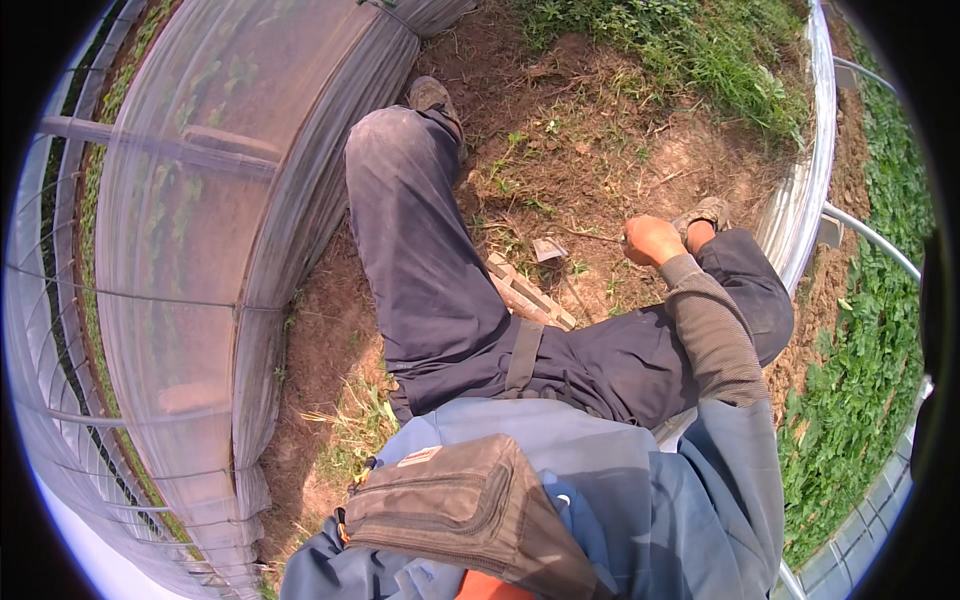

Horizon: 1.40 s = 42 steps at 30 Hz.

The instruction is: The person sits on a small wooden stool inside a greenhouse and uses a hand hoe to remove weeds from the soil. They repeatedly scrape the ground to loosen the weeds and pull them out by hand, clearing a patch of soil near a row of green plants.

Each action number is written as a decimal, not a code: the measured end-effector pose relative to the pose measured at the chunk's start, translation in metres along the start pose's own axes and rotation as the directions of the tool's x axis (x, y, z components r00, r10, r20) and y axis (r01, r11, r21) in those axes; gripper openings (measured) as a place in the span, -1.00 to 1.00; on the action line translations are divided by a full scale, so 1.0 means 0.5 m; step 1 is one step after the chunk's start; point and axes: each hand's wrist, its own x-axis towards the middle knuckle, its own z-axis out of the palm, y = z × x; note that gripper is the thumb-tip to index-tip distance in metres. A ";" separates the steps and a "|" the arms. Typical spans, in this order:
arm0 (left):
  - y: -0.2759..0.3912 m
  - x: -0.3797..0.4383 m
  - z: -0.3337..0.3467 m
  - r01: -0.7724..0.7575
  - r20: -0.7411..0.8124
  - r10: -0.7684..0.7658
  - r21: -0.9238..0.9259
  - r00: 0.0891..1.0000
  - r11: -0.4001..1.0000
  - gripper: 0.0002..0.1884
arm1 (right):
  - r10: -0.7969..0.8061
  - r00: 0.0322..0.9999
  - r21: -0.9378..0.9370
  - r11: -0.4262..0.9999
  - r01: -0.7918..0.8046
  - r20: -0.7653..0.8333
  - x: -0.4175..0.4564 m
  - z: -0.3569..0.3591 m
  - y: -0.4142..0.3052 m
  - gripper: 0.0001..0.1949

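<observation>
My right hand (651,240) is closed, in front of my bent right leg and close to the shoe. A thin dark rod (589,235) runs leftward from the fist, low over the weedy soil. It looks like the shaft of a hand tool; the grip is hidden in the fist. Near the rod's far end lies a small flat, pale, blade-like piece (550,249); whether the two are joined is unclear. My left hand is out of view; a brown zippered bag (442,502) hangs across my chest above that side.
Under me is a low wooden seat (529,291). Clear plastic sheeting (300,202) rises at the left, and a plastic-covered edge (814,150) with metal hoops (874,236) borders the right. Green weeds (675,45) grow ahead. Leafy crops (847,412) stand beyond the right edge.
</observation>
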 end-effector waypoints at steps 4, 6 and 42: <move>0.056 0.083 -0.041 -0.112 0.241 0.057 0.222 0.969 0.969 -0.44 | -0.117 0.990 0.153 0.980 0.129 -0.082 0.004 0.016 -0.022 -0.68; 0.129 0.141 -0.103 -0.241 0.261 0.152 0.354 0.953 0.904 -0.49 | -0.213 0.967 0.292 0.925 0.245 -0.136 0.030 0.058 -0.049 -0.67; 0.944 -0.150 -0.699 -0.878 -0.810 0.587 0.295 -0.021 0.376 -0.56 | 0.345 0.872 0.330 0.915 -0.230 -0.348 0.131 0.101 0.250 -0.67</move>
